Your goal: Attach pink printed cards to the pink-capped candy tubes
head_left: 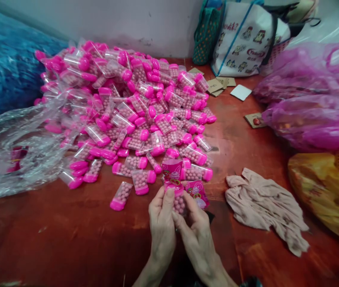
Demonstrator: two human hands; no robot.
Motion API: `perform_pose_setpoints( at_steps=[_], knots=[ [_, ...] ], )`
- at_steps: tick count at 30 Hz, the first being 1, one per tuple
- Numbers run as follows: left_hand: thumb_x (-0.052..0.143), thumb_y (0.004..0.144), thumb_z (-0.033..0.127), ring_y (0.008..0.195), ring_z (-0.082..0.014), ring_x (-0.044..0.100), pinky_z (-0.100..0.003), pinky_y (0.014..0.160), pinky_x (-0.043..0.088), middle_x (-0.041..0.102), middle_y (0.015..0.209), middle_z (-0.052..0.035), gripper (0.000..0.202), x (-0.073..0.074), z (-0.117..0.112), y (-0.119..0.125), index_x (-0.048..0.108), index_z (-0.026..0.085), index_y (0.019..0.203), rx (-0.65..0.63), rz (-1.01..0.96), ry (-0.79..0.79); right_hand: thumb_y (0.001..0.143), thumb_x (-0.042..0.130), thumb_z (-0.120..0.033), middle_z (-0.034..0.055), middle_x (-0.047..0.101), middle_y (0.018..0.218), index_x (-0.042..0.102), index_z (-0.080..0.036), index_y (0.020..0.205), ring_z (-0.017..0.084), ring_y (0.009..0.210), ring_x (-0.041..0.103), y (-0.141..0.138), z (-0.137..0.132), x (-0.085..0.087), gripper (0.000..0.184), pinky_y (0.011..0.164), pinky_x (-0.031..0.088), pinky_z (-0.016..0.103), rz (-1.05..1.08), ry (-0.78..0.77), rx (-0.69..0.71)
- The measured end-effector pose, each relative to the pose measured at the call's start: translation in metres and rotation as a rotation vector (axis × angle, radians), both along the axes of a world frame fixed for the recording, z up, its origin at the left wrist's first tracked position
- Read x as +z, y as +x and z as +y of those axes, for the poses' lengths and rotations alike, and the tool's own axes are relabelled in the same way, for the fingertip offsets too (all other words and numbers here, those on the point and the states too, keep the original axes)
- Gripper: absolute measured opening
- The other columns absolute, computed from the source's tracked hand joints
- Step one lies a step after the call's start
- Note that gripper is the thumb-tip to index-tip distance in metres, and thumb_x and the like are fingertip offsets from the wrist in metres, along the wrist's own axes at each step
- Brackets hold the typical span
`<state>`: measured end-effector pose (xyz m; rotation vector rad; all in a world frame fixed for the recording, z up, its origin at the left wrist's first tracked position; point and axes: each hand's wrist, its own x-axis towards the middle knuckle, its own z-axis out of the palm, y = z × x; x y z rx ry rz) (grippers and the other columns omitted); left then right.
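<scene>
Between my two hands is a clear candy container (179, 205) of pink balls, its pink cap end pointing away from me. A printed pink label sleeve (172, 170) stands up at that cap end. My left hand (162, 217) grips the container from the left, with the thumb on its upper face. From the right, my right hand (194, 223) closes its fingers round the lower part. Just beyond the right fingers lie more printed pink labels (198, 193). A single filled container (121, 196) lies apart on the red surface, left of my hands.
A large heap of pink-capped containers (139, 107) covers the back middle. Clear plastic sheeting (32, 143) and a blue bag (10, 59) flank it on the left. Rightward are a crumpled cloth (261, 199), pink plastic bags (312, 103), a yellow bag (315, 187) and a white tote (241, 40).
</scene>
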<state>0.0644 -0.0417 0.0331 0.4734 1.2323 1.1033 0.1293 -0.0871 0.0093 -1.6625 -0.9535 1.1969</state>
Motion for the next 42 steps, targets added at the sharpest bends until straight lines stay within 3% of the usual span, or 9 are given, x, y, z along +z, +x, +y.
perform_pose_setpoints(
  at_steps=[5,9,14,18,20,23,27,33,42],
  knots=[
    [0.056,0.080,0.034,0.054,-0.0064,0.043,-0.016,0.053,0.039,0.044,0.059,0.0054,0.022,-0.003,-0.006,-0.001,0.050,0.016,0.067,-0.022,0.074,-0.007,0.080,0.055,-0.033,0.0106,0.057,0.120,0.049,-0.017,0.124,0.024,0.108,0.054,-0.002,-0.001,0.001,0.047,0.093,0.042,0.036,0.026,0.003,0.006],
    [0.056,0.080,0.028,0.063,-0.0097,0.051,-0.019,0.060,0.042,0.054,0.069,0.0020,0.011,-0.008,-0.011,0.000,0.056,0.017,0.082,-0.138,0.040,0.035,0.083,0.051,-0.030,0.0090,0.065,0.104,0.054,-0.017,0.116,0.020,0.087,0.062,0.001,0.005,0.004,0.037,0.077,0.050,0.031,0.090,0.041,0.031],
    [0.054,0.081,0.024,0.072,-0.0132,0.056,-0.023,0.070,0.044,0.061,0.079,-0.0021,0.012,-0.012,-0.006,-0.003,0.058,0.018,0.091,-0.173,-0.086,0.062,0.077,0.060,-0.025,0.0073,0.067,0.091,0.062,-0.018,0.106,0.021,0.080,0.061,0.020,0.014,0.013,0.030,0.075,0.049,0.033,-0.139,0.051,0.123],
    [0.053,0.081,0.023,0.070,-0.0139,0.057,-0.024,0.065,0.046,0.063,0.082,-0.0041,0.013,-0.012,0.003,-0.013,0.059,0.016,0.092,-0.199,-0.037,0.099,0.076,0.064,-0.029,0.0043,0.063,0.084,0.062,-0.020,0.103,0.018,0.072,0.058,0.039,0.020,0.025,0.028,0.066,0.049,0.029,-0.239,0.115,0.041],
    [0.055,0.080,0.022,0.067,-0.0137,0.058,-0.025,0.063,0.047,0.064,0.077,-0.0043,0.011,-0.011,0.006,-0.018,0.060,0.015,0.087,-0.269,-0.005,0.108,0.075,0.065,-0.029,0.0044,0.061,0.093,0.061,-0.022,0.105,0.018,0.082,0.058,0.043,0.023,0.027,0.031,0.073,0.048,0.030,-0.241,0.162,-0.043],
    [0.058,0.078,0.022,0.059,-0.0116,0.055,-0.023,0.058,0.046,0.061,0.069,-0.0024,0.009,-0.011,0.008,-0.023,0.060,0.014,0.083,-0.400,0.014,0.101,0.072,0.068,-0.026,0.0042,0.057,0.107,0.062,-0.025,0.104,0.020,0.098,0.055,0.042,0.026,0.024,0.032,0.084,0.045,0.032,-0.149,0.216,-0.041],
    [0.059,0.077,0.022,0.051,-0.0106,0.053,-0.021,0.048,0.043,0.058,0.059,-0.0002,0.011,-0.013,0.007,-0.025,0.057,0.015,0.085,-0.537,-0.035,0.061,0.078,0.062,-0.028,0.0034,0.061,0.097,0.067,-0.023,0.094,0.018,0.088,0.059,0.037,0.030,0.015,0.017,0.072,0.049,0.027,0.012,0.200,-0.064],
    [0.059,0.076,0.020,0.046,-0.0106,0.053,-0.018,0.041,0.038,0.056,0.058,0.0027,0.029,-0.014,0.005,-0.019,0.048,0.018,0.103,-0.428,-0.115,0.043,0.081,0.057,-0.027,0.0050,0.061,0.092,0.068,-0.019,0.084,0.018,0.085,0.058,0.026,0.027,0.015,0.014,0.066,0.048,0.024,0.045,0.189,-0.173],
    [0.060,0.076,0.021,0.050,-0.0078,0.048,-0.018,0.044,0.039,0.056,0.064,0.0026,0.019,-0.013,0.001,-0.007,0.055,0.017,0.094,-0.299,0.020,0.109,0.081,0.057,-0.028,0.0069,0.058,0.098,0.066,-0.017,0.089,0.018,0.083,0.059,0.010,0.018,0.009,0.016,0.061,0.049,0.024,0.112,0.135,-0.309]
  ],
)
